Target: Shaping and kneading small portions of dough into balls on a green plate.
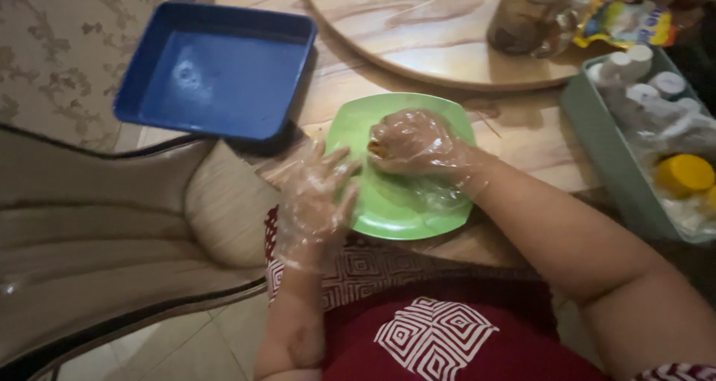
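gloved right hand (412, 141) curls around a bit of food over the green plate (399, 217). left hand (317, 194) rests open on its rim.

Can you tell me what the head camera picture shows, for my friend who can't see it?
A person in thin clear plastic gloves works over a green plate on a wooden table: the right hand is closed around a small brownish bit of food, and the left hand rests on the plate's edge. A blue tray lies at the table's far left, and a green bin of bottles at the right.
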